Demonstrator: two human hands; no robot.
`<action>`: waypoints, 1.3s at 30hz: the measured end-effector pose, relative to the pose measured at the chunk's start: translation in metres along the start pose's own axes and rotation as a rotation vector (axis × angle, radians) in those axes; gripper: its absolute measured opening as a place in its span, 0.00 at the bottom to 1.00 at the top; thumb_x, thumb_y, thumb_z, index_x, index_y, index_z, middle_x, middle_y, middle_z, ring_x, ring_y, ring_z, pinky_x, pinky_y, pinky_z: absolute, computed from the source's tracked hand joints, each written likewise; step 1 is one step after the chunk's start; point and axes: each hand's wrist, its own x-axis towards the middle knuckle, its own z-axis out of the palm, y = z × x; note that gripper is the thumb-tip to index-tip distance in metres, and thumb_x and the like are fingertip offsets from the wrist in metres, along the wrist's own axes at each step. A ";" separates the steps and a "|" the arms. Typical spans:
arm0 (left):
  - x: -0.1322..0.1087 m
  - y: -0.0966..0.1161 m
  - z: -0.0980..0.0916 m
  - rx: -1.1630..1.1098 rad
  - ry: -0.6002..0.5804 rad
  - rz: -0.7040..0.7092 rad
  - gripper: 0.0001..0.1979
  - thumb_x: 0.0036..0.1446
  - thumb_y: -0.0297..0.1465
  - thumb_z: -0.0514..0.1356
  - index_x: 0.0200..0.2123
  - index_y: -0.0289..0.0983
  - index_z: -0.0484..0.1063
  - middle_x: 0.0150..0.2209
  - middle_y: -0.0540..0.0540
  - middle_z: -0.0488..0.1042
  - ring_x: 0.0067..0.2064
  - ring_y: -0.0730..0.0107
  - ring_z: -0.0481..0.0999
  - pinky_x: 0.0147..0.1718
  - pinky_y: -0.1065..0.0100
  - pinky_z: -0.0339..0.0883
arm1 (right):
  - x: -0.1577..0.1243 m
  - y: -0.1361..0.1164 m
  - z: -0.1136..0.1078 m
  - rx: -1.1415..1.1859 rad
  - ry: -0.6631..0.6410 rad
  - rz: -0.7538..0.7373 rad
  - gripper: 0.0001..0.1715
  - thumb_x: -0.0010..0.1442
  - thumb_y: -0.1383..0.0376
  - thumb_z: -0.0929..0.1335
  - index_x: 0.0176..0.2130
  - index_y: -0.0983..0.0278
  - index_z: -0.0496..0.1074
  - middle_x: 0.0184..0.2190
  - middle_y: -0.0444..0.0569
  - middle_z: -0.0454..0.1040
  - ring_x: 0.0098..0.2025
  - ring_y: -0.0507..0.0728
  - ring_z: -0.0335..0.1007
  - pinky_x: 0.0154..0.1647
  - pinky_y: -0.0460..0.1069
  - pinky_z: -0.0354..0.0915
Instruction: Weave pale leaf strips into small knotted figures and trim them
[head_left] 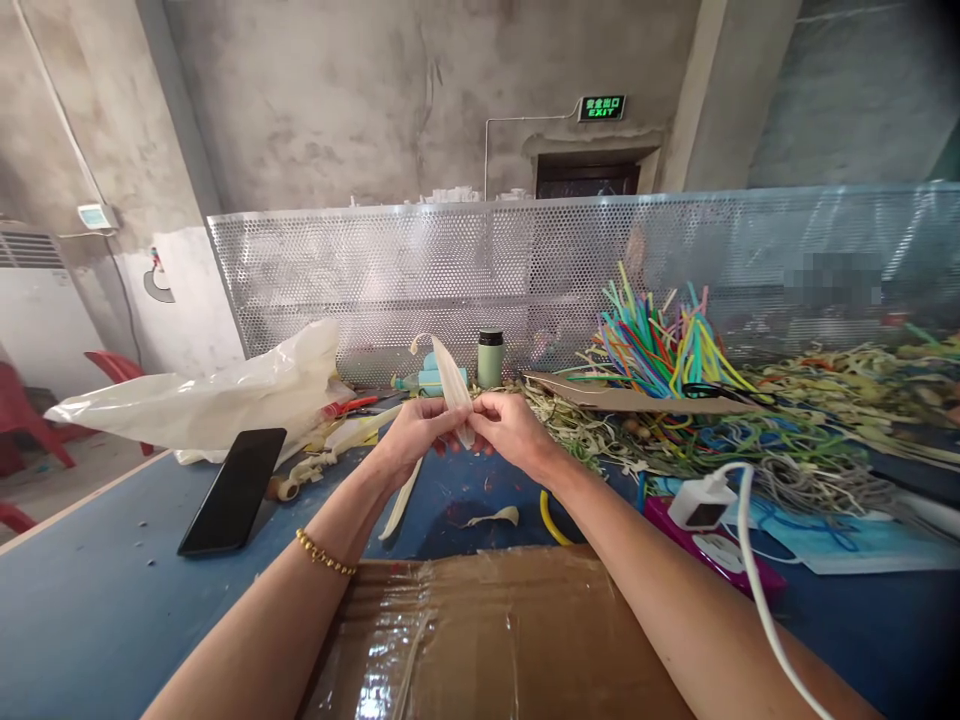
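Note:
Between my two hands a pale dry husk leaf [451, 375] stands up, its pointed tip tilted left. The fingers of my left hand [421, 432] pinch it low down. Right against them, my right hand [516, 428] pinches the same lower part, and the fingertips hide its base. A bead bracelet [324, 553] circles my left wrist. Below the hands, a narrow pale strip [403, 502] and a small curled scrap [504, 516] lie on the blue table [262, 590].
A taped cardboard box [480, 630] sits closest to me. Left are a black phone [234, 490] and a plastic bag [225, 400]. Behind stands a green bottle [490, 360]. Right lie colourful pipe cleaners [660, 345], fibre scraps [825, 400] and a white charger [702, 500] with its cable.

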 end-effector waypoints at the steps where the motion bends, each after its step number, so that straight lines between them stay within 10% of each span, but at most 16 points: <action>1: 0.001 -0.001 0.000 0.025 0.021 0.011 0.18 0.54 0.44 0.62 0.27 0.32 0.72 0.24 0.45 0.74 0.24 0.73 0.70 0.23 0.71 0.58 | 0.000 0.000 0.000 -0.011 -0.006 -0.009 0.09 0.58 0.65 0.66 0.28 0.66 0.71 0.20 0.45 0.73 0.20 0.51 0.69 0.19 0.44 0.63; 39: 0.001 0.001 0.004 0.224 0.136 0.028 0.11 0.45 0.29 0.61 0.15 0.37 0.63 0.14 0.53 0.65 0.18 0.75 0.66 0.20 0.72 0.54 | -0.004 -0.008 -0.002 -0.196 0.017 0.009 0.10 0.51 0.69 0.67 0.21 0.63 0.66 0.15 0.43 0.71 0.19 0.52 0.68 0.20 0.44 0.60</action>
